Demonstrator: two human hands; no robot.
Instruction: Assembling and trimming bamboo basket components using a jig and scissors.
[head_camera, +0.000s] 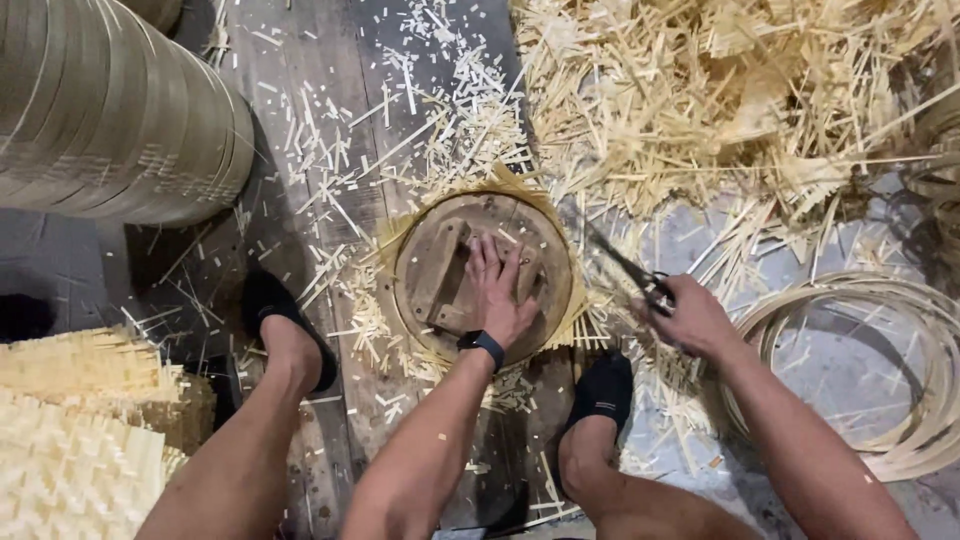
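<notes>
My left hand (497, 290) lies flat on a round wooden mould (440, 265) with two wooden blocks nailed across it. The mould presses down on a woven bamboo mat (395, 232) whose trimmed edge sticks out around it. A dark watch (481, 344) sits on that wrist. My right hand (690, 318) grips black scissors (625, 268), blades pointing up and left just beyond the mould's right rim. My feet in black shoes (268, 300) (603, 388) rest on either side of the mould.
Cut bamboo slivers (470, 120) cover the plank floor, with a big heap (720, 90) at top right. A large roll of bamboo strip (110, 110) stands top left. Woven mats (70, 430) stack at bottom left. Bamboo hoops (870, 300) lie at right.
</notes>
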